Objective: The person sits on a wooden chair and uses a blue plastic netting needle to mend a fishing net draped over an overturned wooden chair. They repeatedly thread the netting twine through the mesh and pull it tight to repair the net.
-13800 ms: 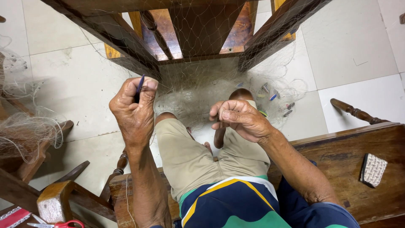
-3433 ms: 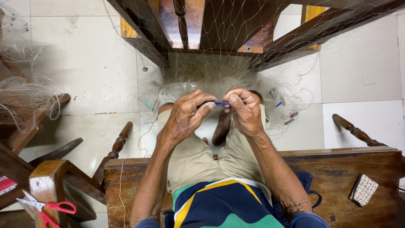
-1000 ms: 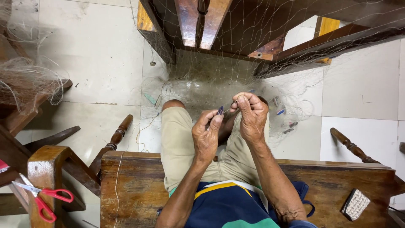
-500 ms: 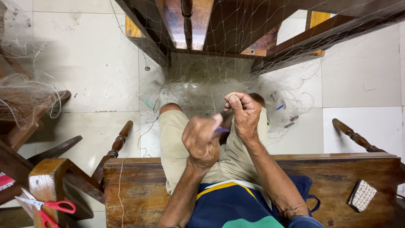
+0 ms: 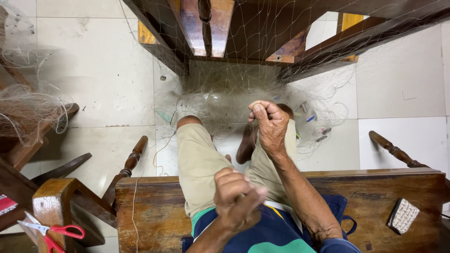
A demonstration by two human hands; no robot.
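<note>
Hands both closed: right hand (image 5: 269, 122) pinches fine translucent netting (image 5: 225, 100) (knotted mesh), left hand (image 5: 236, 199) fisted near lap.

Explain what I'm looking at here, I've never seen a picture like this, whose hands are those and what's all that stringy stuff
The picture comes from a camera worn on a person's head, looking straight down at their own lap and hands. The person sits on a wooden bench, in khaki shorts. The stringy stuff is a fine fishing net, draped from a wooden chair ahead and piled over the knees onto the tiled floor. The right hand pinches the net up near the knee. The left hand is a closed fist drawn back toward the belly; what it grips is blurred. Red-handled scissors lie on a wooden post at lower left, and more netting hangs there too.
</note>
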